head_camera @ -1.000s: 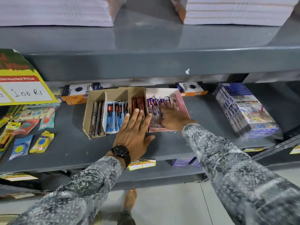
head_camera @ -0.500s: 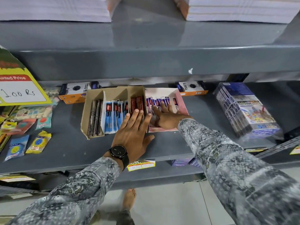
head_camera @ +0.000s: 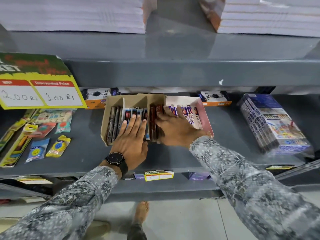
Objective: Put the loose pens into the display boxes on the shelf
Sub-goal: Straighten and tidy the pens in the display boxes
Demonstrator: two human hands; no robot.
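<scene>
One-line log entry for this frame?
left hand: flat on blue pens | right hand: at red pens, pink box | brown box: three compartments

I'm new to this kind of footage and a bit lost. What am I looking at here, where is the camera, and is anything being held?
There is no machine here, only a person's two bare hands. The single picture comes from a wide-angle camera worn on the head, looking down at a grey metal shelf. On it stand a brown cardboard display box with compartments of packaged pens, and beside it a pink cardboard display box with more. The left hand, wearing a black wristwatch, lies flat on the blue-and-white pen packets. The right hand is spread where the two boxes meet. Neither visibly grips anything.
</scene>
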